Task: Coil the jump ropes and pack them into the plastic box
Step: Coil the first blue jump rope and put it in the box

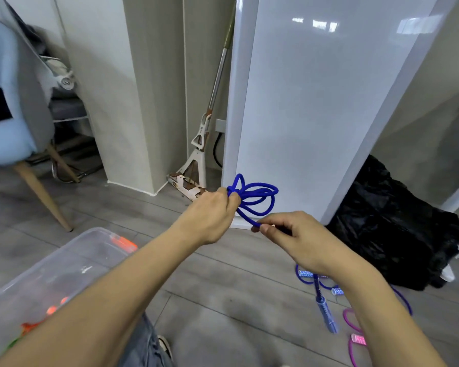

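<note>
My left hand (212,213) grips a bundle of coiled blue jump rope (257,197) held up in the air, its loops sticking out to the right. My right hand (289,237) pinches a strand of the same rope just below the coil. The rope's blue handle (326,313) hangs down under my right forearm. The clear plastic box (64,274) stands on the floor at lower left with orange rope pieces (51,311) inside it.
A pink jump rope (354,337) and a purple one (406,300) lie on the floor at lower right. A black plastic bag (398,229) sits beside a white panel (316,102). A mop (196,165) leans in the corner; a chair (13,128) stands at left.
</note>
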`<state>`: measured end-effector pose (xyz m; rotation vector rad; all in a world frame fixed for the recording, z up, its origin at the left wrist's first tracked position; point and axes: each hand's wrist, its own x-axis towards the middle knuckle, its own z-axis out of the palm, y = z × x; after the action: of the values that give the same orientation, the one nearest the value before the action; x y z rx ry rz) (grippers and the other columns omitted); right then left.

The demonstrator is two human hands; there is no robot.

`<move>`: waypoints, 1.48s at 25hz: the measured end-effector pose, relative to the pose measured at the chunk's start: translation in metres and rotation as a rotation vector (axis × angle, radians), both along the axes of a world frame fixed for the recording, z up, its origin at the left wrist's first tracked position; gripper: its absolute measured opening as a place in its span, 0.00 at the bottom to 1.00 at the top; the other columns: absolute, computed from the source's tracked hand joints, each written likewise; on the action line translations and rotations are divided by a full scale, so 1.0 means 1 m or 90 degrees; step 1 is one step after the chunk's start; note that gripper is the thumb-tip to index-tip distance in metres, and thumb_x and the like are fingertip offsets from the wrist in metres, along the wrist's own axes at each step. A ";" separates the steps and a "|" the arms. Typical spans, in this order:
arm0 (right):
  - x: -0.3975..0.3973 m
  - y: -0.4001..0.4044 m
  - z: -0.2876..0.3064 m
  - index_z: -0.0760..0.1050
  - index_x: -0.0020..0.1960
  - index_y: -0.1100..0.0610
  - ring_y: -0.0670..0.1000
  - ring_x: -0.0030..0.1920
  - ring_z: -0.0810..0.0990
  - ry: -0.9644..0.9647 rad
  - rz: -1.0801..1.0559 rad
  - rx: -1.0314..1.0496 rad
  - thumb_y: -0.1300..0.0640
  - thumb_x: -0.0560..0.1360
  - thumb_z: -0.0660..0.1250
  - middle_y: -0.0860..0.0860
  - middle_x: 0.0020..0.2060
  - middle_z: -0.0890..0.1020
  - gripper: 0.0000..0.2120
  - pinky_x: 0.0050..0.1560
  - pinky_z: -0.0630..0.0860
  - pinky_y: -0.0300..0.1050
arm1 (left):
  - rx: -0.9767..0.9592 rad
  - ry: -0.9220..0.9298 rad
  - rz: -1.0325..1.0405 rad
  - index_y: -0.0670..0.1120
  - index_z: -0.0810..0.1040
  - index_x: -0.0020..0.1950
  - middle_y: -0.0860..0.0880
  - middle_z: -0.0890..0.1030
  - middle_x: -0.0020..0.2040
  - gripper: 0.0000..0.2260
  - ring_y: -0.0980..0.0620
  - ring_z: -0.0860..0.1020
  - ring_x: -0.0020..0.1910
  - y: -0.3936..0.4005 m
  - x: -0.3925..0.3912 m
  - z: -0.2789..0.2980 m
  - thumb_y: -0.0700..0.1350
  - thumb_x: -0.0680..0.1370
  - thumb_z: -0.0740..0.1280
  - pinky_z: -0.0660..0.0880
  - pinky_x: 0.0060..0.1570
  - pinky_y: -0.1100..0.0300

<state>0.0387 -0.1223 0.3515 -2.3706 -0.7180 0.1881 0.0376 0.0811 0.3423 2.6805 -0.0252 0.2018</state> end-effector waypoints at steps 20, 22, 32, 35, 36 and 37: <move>0.017 -0.042 0.025 0.86 0.41 0.52 0.45 0.34 0.80 -0.049 -0.123 0.223 0.53 0.71 0.78 0.47 0.34 0.85 0.03 0.38 0.76 0.38 | 0.102 -0.059 -0.481 0.57 0.75 0.60 0.56 0.74 0.43 0.09 0.54 0.72 0.45 -0.026 -0.037 0.004 0.54 0.83 0.59 0.73 0.46 0.53; 0.021 -0.047 0.022 0.86 0.37 0.51 0.40 0.32 0.79 0.061 -0.112 0.283 0.52 0.67 0.79 0.46 0.31 0.84 0.05 0.37 0.75 0.34 | -0.129 -0.022 -0.502 0.53 0.77 0.56 0.57 0.75 0.40 0.06 0.57 0.72 0.41 -0.027 -0.044 0.016 0.51 0.83 0.61 0.72 0.43 0.59; 0.004 -0.007 -0.003 0.84 0.55 0.46 0.48 0.30 0.72 0.153 0.048 0.025 0.48 0.82 0.63 0.46 0.28 0.74 0.11 0.34 0.71 0.40 | -0.004 -0.046 -0.018 0.45 0.71 0.52 0.46 0.78 0.41 0.12 0.42 0.76 0.41 -0.004 -0.002 -0.006 0.54 0.83 0.59 0.70 0.36 0.52; -0.003 -0.005 0.007 0.83 0.51 0.48 0.45 0.35 0.76 0.009 0.037 -0.082 0.48 0.80 0.66 0.44 0.33 0.80 0.08 0.40 0.73 0.43 | 0.114 -0.055 -0.054 0.49 0.69 0.51 0.47 0.79 0.43 0.08 0.45 0.75 0.42 -0.001 0.002 -0.012 0.53 0.82 0.62 0.73 0.39 0.51; -0.001 -0.009 0.011 0.83 0.47 0.49 0.45 0.33 0.74 -0.023 0.010 -0.060 0.49 0.79 0.68 0.43 0.31 0.79 0.07 0.37 0.71 0.43 | 0.130 -0.029 -0.106 0.52 0.71 0.50 0.48 0.79 0.44 0.07 0.46 0.76 0.43 0.003 0.002 -0.011 0.54 0.81 0.64 0.76 0.41 0.50; 0.002 -0.015 0.014 0.83 0.44 0.50 0.45 0.33 0.74 -0.043 -0.017 -0.028 0.49 0.77 0.71 0.44 0.30 0.79 0.06 0.37 0.71 0.43 | 0.119 0.026 -0.170 0.54 0.73 0.48 0.49 0.80 0.43 0.06 0.48 0.77 0.42 0.007 0.000 -0.009 0.54 0.79 0.66 0.77 0.43 0.49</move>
<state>0.0403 -0.1377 0.3653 -2.4374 -0.7207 0.1150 0.0381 0.0882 0.3337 2.8281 -0.4060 0.0618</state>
